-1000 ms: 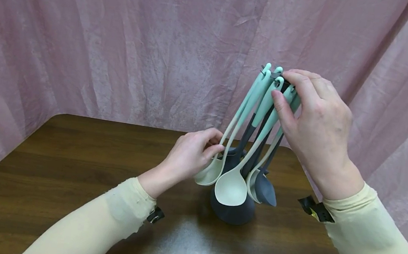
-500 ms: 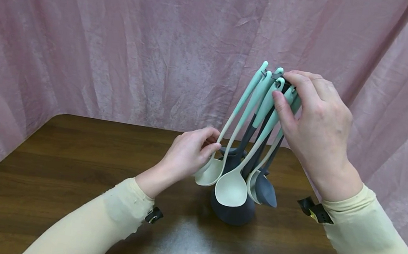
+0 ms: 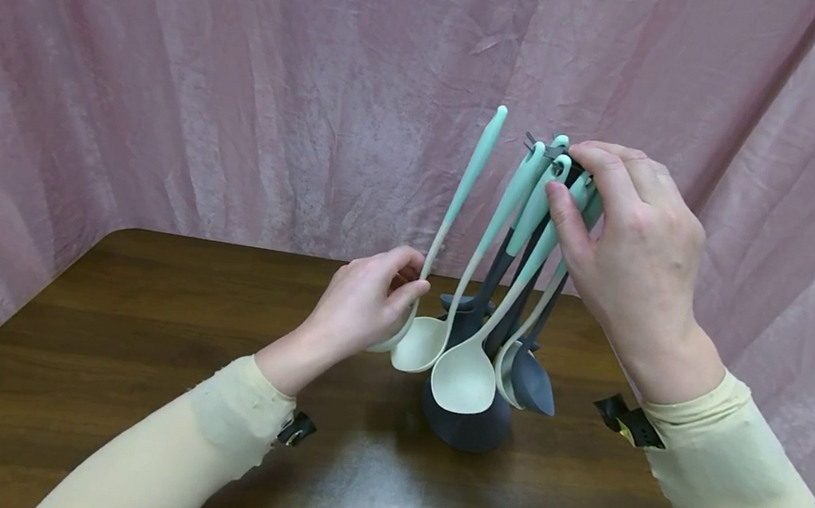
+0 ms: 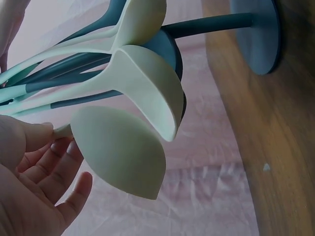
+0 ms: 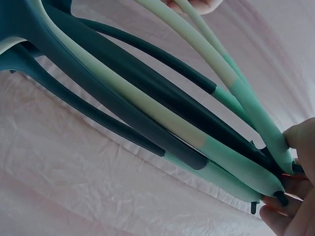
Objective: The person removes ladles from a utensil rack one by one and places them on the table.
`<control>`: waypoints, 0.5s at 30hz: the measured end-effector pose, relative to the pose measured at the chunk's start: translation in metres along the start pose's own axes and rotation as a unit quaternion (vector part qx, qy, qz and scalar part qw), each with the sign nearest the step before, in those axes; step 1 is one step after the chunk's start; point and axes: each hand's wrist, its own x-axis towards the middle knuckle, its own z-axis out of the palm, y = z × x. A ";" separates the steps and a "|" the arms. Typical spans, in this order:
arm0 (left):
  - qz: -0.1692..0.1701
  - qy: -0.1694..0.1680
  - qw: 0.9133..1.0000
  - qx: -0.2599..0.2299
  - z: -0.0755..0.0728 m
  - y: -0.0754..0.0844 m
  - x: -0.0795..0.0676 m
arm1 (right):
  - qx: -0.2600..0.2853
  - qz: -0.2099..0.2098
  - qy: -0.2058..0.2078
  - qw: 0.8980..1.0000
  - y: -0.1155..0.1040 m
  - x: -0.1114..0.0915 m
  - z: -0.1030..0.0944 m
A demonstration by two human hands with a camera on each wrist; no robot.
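Note:
My left hand point(image 3: 364, 304) pinches the cream neck of a ladle with a mint handle point(image 3: 474, 165), between thumb and fingers. Its pointed bowl point(image 4: 118, 152) shows whole in the left wrist view, and the handle's end is off the rack. Higher up, my right hand point(image 3: 639, 238) grips the top of a dark utensil stand point(image 3: 464, 430), thumb against a mint handle. Around the stand hang a second cream ladle point(image 3: 418, 347), a cream round-bowled spoon point(image 3: 464, 378), a dark blue-grey spoon point(image 3: 533, 381) and several other utensils, partly hidden behind them.
The stand's round base rests on a brown wooden table point(image 3: 139, 358). Behind the table hangs a pink curtain point(image 3: 283, 89). The hooks point(image 5: 281, 198) at the stand's top stick out beside the right fingers in the right wrist view.
My left hand has drawn the ladle off its hook and moved left with it, leaving a gap to the other utensils. My right hand stays at the stand's top.

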 end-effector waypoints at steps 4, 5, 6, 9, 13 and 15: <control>0.002 0.009 1.000 0.004 -0.004 -0.001 -0.003 | 0.004 0.002 -0.004 1.000 0.001 0.000 -0.001; 0.003 0.011 1.000 0.005 -0.005 -0.001 -0.004 | 0.006 0.002 -0.004 1.000 0.001 0.001 -0.002; 0.004 0.014 1.000 0.005 -0.006 0.000 -0.005 | 0.007 0.002 -0.004 1.000 0.001 0.001 -0.002; 0.007 0.021 1.000 0.007 -0.009 0.000 -0.007 | 0.010 0.003 -0.004 1.000 0.002 0.001 -0.004; 0.006 0.030 0.999 0.011 -0.014 -0.002 -0.009 | 0.015 0.009 -0.008 1.000 0.004 0.000 -0.006; 0.004 0.033 0.999 0.014 -0.016 -0.003 -0.011 | 0.021 0.010 -0.013 1.000 0.005 0.001 -0.007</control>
